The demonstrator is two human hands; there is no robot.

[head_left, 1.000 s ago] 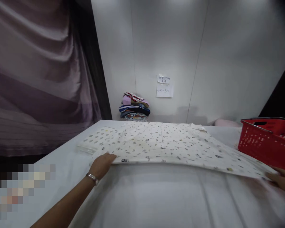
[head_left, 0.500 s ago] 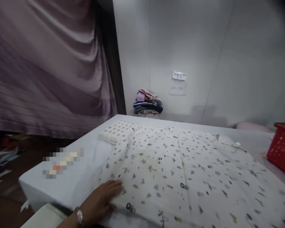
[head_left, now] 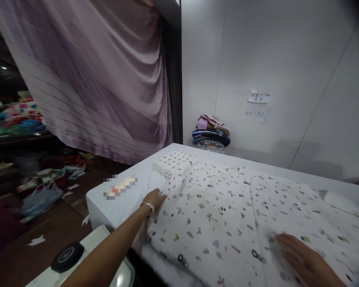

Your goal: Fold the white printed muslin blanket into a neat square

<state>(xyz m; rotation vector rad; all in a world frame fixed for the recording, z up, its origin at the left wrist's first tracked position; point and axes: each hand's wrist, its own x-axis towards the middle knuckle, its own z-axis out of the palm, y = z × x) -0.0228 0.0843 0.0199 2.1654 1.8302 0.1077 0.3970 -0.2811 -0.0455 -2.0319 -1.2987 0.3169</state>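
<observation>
White printed cloth lies spread across the desk, largely opened out; fold lines cross it and its far right corner looks turned up, so smoothing seems incomplete. Folded cloth with another print sits at its far left. The left hand rests at the cloth's left edge, fingers partly extended; I cannot tell whether they pinch. Motion blurs the right hand over the cloth, its grip unclear. The frame cuts off the cloth's right side; pixelation hides one item.
</observation>
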